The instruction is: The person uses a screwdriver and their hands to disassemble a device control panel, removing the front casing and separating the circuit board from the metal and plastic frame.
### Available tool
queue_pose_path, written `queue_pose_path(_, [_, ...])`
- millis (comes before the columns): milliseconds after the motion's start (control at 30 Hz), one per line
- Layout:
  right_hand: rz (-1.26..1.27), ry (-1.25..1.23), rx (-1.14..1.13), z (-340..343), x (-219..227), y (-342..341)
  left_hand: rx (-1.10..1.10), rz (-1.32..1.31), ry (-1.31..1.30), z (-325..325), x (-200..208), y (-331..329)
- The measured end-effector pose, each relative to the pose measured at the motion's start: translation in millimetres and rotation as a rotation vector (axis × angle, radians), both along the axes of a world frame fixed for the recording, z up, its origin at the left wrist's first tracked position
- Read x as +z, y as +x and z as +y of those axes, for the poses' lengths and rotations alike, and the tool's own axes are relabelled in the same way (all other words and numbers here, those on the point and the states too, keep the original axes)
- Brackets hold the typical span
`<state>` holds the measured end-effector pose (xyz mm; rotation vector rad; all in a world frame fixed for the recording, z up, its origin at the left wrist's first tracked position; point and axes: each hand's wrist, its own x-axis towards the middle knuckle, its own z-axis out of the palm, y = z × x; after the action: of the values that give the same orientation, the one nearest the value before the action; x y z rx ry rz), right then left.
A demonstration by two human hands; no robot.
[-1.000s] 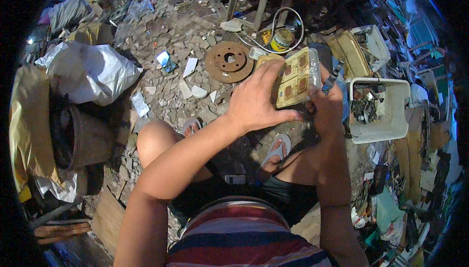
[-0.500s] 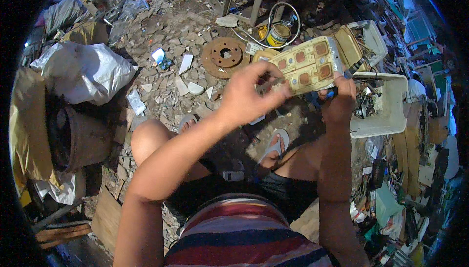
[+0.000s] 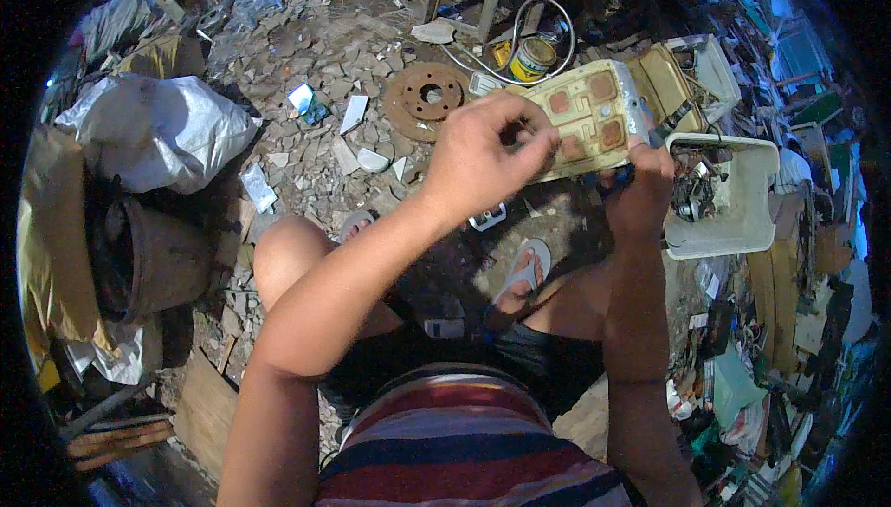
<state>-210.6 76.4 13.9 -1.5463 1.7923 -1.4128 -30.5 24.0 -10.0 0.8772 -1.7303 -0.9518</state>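
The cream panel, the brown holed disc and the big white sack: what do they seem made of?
Cream panel: probably moulded plastic, dull, judging by its raised ridges. Brown disc: likely rusted metal, matte, from its rusty colour and round holes. White sack: perhaps woven plastic, slightly shiny, with crisp folds.

The ground [image 3: 371, 19], littered with broken shards [image 3: 345, 156], carries a rusty perforated metal disc [image 3: 414, 103], a white rectangular piece [image 3: 353, 114], a yellow tin [image 3: 534, 60] beside a looped pale hose [image 3: 574, 38], a bulging white sack [image 3: 153, 131] and a whitish plastic tub [image 3: 744, 201].
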Motion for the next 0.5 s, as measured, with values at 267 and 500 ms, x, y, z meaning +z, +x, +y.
queue_pose_path(267, [-0.639,0.069,0.038,-1.0,-2.0,-4.4,0.025,-0.145,-0.121,3.7,8.8,3.2])
queue_pose_path(500, [-0.369,0.035,0.134,-1.1,4.1,29.8,0.026,-0.175,-0.29,4.1,0.8,-6.7])
